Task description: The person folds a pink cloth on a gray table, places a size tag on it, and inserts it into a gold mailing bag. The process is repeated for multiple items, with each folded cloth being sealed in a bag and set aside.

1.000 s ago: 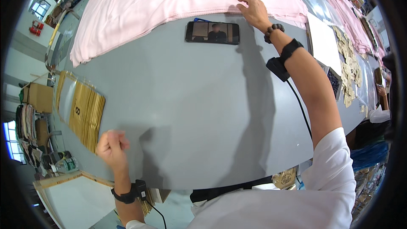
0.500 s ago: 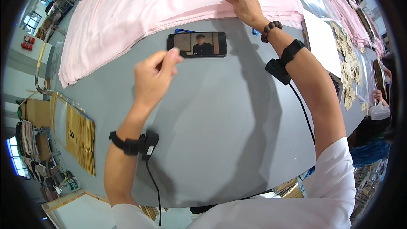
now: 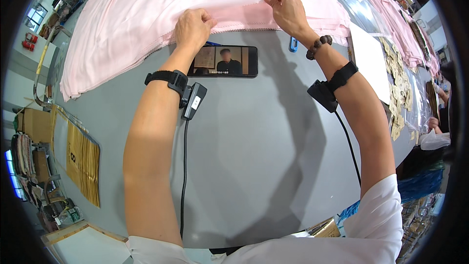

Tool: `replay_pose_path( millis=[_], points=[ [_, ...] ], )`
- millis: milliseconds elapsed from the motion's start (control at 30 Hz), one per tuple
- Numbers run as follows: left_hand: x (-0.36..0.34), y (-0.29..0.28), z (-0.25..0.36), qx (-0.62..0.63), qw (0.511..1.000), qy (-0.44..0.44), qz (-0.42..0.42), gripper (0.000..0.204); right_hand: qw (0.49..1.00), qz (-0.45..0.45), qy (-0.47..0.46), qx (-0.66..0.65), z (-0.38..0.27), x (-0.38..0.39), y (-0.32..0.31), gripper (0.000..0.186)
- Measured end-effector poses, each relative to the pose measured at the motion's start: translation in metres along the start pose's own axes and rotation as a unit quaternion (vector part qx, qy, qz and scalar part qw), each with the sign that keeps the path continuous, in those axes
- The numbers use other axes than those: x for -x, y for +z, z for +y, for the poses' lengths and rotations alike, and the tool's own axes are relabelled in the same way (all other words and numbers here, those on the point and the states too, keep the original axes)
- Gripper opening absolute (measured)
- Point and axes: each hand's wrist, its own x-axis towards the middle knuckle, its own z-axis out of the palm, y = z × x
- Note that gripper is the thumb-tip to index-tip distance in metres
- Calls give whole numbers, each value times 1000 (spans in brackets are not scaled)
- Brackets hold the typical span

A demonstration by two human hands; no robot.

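Note:
Soft pink fabric [image 3: 132, 24] lies in layers across the far side of the grey table [image 3: 244, 151]. My right hand [image 3: 288, 12] pinches its near edge between thumb and fingers and lifts it a little. At the same edge, further left, my left hand [image 3: 193, 29] has its fingers curled down on the cloth, thumb pointing right. Between the two hands a strip of the edge is raised. Just below my left hand lies a black phone [image 3: 224, 62], its screen showing a person in dark clothes. A small blue tool [image 3: 293, 44] rests beside my right wrist.
Gold packaging bags [image 3: 83, 161] are stacked at the table's left edge. On the right are a white sheet [image 3: 370, 61], many beige tags [image 3: 400, 90] and clear plastic. More pink cloth [image 3: 391, 22] lies at the far right, where another person's hand [image 3: 433, 124] shows.
My left hand has moved up and away from me, from below the phone onto the cloth's edge. My right hand keeps its pinch, and the edge beside it is now lifted.

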Motion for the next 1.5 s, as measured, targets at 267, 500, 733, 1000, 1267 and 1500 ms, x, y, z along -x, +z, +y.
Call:
replay_pose_path(
  millis=[267,500,733,1000,1267,1500],
  points=[
    [-3,-18,12,48,996,-46,65,32,998,-46,-39,24,1,16,10,30],
    [11,-38,21,138,949,147,242,25,974,46,-53,216,53,5,-2,32],
    [42,-73,-3,85,961,92,248,19,966,147,83,195,150,-17,-123,39],
    [99,-30,73,239,965,104,-10,27,946,281,-71,-143,155,44,-283,40],
    [72,-23,95,762,610,-207,-57,62,965,264,-1,13,128,164,-400,30],
    [33,-107,-52,704,583,-268,303,37,944,311,98,-52,151,214,-397,37]
  ],
)
